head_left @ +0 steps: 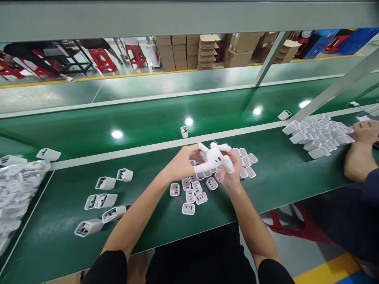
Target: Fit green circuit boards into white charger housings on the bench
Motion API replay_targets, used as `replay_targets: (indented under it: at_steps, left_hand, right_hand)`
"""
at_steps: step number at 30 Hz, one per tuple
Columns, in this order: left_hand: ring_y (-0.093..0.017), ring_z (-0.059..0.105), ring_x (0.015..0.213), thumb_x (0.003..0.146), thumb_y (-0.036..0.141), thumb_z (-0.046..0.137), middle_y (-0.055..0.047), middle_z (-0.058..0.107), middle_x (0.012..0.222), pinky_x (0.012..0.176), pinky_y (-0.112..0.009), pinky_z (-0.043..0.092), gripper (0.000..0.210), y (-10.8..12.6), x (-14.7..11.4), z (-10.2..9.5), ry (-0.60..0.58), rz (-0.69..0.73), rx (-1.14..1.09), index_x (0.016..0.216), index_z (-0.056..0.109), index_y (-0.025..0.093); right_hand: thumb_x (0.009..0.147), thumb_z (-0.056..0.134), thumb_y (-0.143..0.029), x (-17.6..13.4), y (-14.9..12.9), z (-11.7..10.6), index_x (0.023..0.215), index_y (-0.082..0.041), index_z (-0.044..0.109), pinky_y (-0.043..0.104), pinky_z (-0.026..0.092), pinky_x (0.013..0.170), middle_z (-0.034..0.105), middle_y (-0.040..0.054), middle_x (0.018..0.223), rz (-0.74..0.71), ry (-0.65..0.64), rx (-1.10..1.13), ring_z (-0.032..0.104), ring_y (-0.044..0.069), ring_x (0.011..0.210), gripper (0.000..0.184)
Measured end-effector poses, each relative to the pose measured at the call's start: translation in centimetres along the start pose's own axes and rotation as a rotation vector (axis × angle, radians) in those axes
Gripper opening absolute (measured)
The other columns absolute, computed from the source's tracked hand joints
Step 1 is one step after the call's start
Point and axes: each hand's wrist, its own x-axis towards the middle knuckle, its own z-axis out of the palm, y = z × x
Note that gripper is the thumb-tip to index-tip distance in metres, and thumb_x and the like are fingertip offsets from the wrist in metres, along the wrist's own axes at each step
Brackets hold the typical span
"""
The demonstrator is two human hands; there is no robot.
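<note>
A white charger (218, 157) with dark and red ports on its near face is held above the bench between both hands. My left hand (185, 161) grips its left side, and my right hand (232, 167) closes on its right side. White covers wrap several fingertips and hide part of the charger. Below and around the hands lie several white end caps with port slots, one of them (188, 209) nearest the bench's front edge. To the left stand several white charger housings, such as one (89, 227) with a circuit board showing in its open end.
A clear bag of white parts (20, 193) lies at the far left. On the green conveyor (148, 122) stands a single charger (184, 132). Many white housings (318, 136) cluster at right, beside a co-worker's arm (359, 157). A metal post (325, 92) slants at right.
</note>
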Motion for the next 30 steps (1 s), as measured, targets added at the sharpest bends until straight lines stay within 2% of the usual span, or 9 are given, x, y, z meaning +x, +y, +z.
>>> replay_targets:
  at_steps: [3,7,11,15,22,25,30]
  left_hand:
    - [-0.018,0.073,0.085,0.079,0.036,0.099,-0.005,0.081,0.098,0.084,-0.033,0.060,0.036,-0.4,0.2,0.5,0.060,-0.013,-0.071,0.097,0.073,0.019]
    - [-0.017,0.070,0.079,0.072,0.040,0.104,-0.003,0.078,0.088,0.081,-0.032,0.057,0.044,-1.0,0.6,1.1,0.130,-0.009,-0.134,0.090,0.070,0.019]
    - [-0.016,0.069,0.076,0.064,0.039,0.107,-0.001,0.076,0.084,0.076,-0.030,0.056,0.049,-2.0,0.8,2.0,0.175,0.006,-0.217,0.088,0.069,0.019]
    - [-0.016,0.070,0.075,0.062,0.037,0.107,-0.001,0.076,0.082,0.074,-0.028,0.055,0.049,-3.1,0.9,2.8,0.203,0.030,-0.277,0.087,0.069,0.019]
    - [-0.014,0.068,0.073,0.058,0.040,0.109,0.000,0.075,0.080,0.071,-0.027,0.055,0.052,-3.5,1.2,3.6,0.222,0.037,-0.318,0.083,0.069,0.019]
    - [-0.014,0.070,0.073,0.058,0.035,0.110,0.001,0.074,0.082,0.074,-0.028,0.058,0.053,-2.9,1.3,3.6,0.180,0.013,-0.340,0.089,0.069,0.019]
    - [-0.017,0.078,0.086,0.054,0.030,0.112,-0.005,0.080,0.104,0.084,-0.032,0.063,0.067,-2.4,1.5,2.9,0.179,0.000,-0.339,0.109,0.075,0.020]
  right_hand:
    - [0.097,0.082,-0.070,0.0,0.1,-0.1,0.113,-0.030,0.086,0.042,0.064,0.089,0.080,0.0055,0.104,0.044,-0.017,-0.028,0.075,0.025,0.096,0.044]
    - [0.099,0.081,-0.067,0.1,-0.3,0.1,0.104,-0.028,0.085,0.043,0.064,0.092,0.079,0.0043,0.097,0.072,-0.039,-0.056,0.074,0.024,0.093,0.039]
    - [0.093,0.085,-0.070,0.4,-1.0,0.4,0.096,-0.027,0.082,0.041,0.063,0.083,0.073,0.0022,0.088,0.078,-0.022,-0.043,0.069,0.021,0.082,0.043]
    - [0.087,0.088,-0.074,0.6,-1.4,0.6,0.090,-0.026,0.079,0.037,0.061,0.075,0.067,0.0000,0.080,0.084,-0.007,-0.030,0.062,0.018,0.072,0.049]
    - [0.085,0.087,-0.073,0.5,-1.0,0.5,0.089,-0.025,0.079,0.036,0.058,0.071,0.066,-0.0002,0.079,0.067,0.026,-0.040,0.060,0.018,0.072,0.049]
    - [0.087,0.086,-0.070,0.5,-0.8,0.2,0.090,-0.026,0.079,0.036,0.057,0.075,0.069,0.0007,0.084,0.042,0.064,-0.046,0.063,0.019,0.077,0.045]
    - [0.085,0.089,-0.065,0.5,-0.4,-0.6,0.096,-0.026,0.080,0.037,0.054,0.078,0.071,0.0010,0.090,-0.013,0.111,-0.067,0.065,0.021,0.082,0.041]
